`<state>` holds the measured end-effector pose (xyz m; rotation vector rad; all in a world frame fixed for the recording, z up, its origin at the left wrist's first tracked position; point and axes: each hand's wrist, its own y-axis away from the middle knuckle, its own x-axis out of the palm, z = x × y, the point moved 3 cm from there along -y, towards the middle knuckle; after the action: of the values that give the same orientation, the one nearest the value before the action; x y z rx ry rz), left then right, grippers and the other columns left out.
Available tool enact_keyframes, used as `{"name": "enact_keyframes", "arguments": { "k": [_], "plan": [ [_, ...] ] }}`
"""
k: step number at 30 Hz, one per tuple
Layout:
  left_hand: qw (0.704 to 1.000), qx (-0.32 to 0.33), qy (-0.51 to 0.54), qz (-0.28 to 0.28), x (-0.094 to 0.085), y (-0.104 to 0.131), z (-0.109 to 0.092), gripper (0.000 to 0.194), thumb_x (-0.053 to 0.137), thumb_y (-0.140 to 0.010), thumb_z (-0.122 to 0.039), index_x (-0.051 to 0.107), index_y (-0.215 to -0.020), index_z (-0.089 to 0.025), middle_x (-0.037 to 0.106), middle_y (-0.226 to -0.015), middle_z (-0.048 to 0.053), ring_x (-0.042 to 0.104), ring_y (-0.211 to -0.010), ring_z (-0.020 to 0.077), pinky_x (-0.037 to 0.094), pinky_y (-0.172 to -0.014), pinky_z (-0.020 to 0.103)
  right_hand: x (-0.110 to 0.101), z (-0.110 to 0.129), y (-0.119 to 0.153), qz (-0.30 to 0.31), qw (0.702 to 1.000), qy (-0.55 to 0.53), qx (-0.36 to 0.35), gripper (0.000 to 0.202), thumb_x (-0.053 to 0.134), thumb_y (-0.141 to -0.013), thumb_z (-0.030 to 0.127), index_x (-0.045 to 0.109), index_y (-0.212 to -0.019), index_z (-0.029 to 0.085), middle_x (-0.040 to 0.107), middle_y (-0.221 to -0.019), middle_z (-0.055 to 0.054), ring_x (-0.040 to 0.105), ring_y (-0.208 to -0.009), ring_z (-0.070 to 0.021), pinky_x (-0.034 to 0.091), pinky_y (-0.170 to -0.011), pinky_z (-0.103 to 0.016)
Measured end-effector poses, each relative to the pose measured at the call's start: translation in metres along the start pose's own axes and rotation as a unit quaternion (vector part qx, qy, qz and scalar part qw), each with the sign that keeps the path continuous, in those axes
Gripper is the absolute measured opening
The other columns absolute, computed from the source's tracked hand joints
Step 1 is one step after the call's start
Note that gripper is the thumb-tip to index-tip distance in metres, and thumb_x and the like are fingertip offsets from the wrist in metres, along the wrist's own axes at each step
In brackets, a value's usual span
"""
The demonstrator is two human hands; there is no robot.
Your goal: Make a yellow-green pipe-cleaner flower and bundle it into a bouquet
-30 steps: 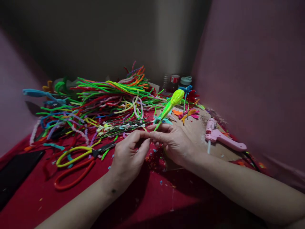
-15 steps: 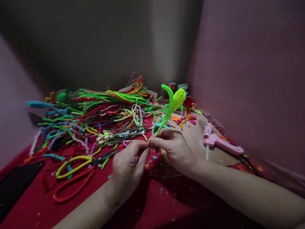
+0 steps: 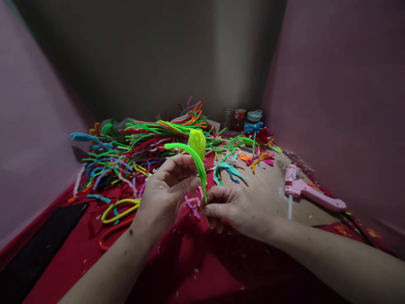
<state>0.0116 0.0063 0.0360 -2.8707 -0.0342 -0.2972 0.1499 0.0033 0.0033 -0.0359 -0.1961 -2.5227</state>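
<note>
A yellow-green fuzzy flower head (image 3: 198, 144) stands upright at the centre, with a curved bright green leaf (image 3: 196, 158) beside it that bends over to the left. My right hand (image 3: 232, 209) pinches the lower end of the leaf and stem between thumb and fingers. Just left of the flower, my left hand (image 3: 172, 190) has its fingers curled and its thumb near the stem; a gap shows between thumb and index finger. Whether its fingertips touch the stem behind the leaf is unclear.
A heap of coloured pipe cleaners (image 3: 152, 135) lies at the back left. Scissors with yellow and red handles (image 3: 118, 211) are partly behind my left hand. At the right, a pink glue gun (image 3: 316, 195) rests on cardboard (image 3: 268, 190). A black flat object (image 3: 44, 249) lies at the left.
The flower and leaf have turned more upright and shifted left. My left hand has risen from the stem's lower end to beside the flower. My right hand has moved slightly down. The view has shifted left.
</note>
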Motion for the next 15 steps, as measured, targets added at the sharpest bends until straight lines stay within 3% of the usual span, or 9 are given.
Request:
{"name": "enact_keyframes", "arguments": {
  "k": [10, 15],
  "plan": [
    [0.998, -0.051, 0.016, -0.014, 0.003, 0.002, 0.002, 0.028, 0.077, -0.057, -0.013, 0.055, -0.073, -0.016, 0.052, -0.068, -0.004, 0.048, -0.061, 0.0066, 0.041, -0.057, 0.017, 0.005, -0.012, -0.004, 0.036, 0.999, -0.012, 0.013, 0.010, 0.059, -0.069, 0.016, 0.054, -0.060, 0.017, 0.052, -0.042, 0.007, 0.046, -0.033, -0.0038, 0.040, -0.034, -0.013],
    [0.996, 0.038, -0.058, -0.052, 0.001, 0.005, -0.001, 0.029, 0.074, -0.061, -0.014, 0.053, -0.080, -0.020, 0.053, -0.070, -0.005, 0.051, -0.063, 0.0083, 0.042, -0.056, 0.019, 0.005, -0.012, -0.003, 0.029, 0.999, -0.014, 0.027, 0.011, 0.058, -0.069, 0.014, 0.052, -0.060, 0.017, 0.051, -0.041, 0.008, 0.046, -0.033, -0.0033, 0.038, -0.032, -0.010]
  ]
}}
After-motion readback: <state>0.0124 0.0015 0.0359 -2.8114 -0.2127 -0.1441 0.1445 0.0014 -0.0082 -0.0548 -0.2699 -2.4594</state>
